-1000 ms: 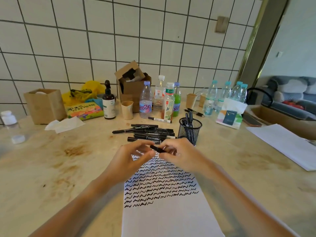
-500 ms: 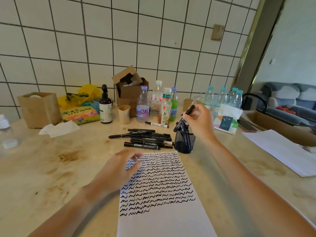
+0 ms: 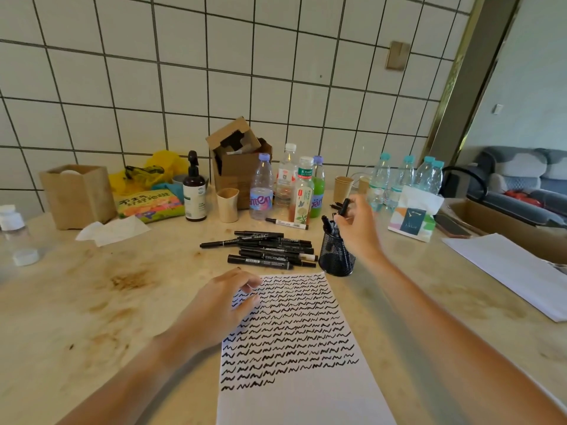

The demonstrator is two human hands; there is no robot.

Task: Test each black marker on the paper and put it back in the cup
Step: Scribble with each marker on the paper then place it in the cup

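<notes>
Roughly midway, judging by the table: the sheet of paper [image 3: 294, 348] at near centre carries many rows of black squiggles down past its middle, with the last row only partly filled and the lower part blank. Just past the paper's far right corner stands the black mesh cup [image 3: 336, 259], with a few markers upright in it. The right hand [image 3: 359, 231] is just above and beside the cup's rim, its fingers pinching a capped black marker [image 3: 344, 207] that points up and away; in my judgement this one is being dropped back into the cup, though its lower end is hidden behind the hand. The left hand [image 3: 221, 302] rests on the paper's near-left upper corner, fingers loosely curled and holding nothing, which pins the sheet in place.

What remains looks substantial. A pile of black markers [image 3: 270, 250] lies flat on the table left of the cup, just beyond the paper's far edge. One more marker with a white barrel [image 3: 287, 223] lies further off, in front of the drink bottles [image 3: 288, 185]. Whether the pile is tested or untested cannot be told, but none of it is in the cup yet.
</notes>
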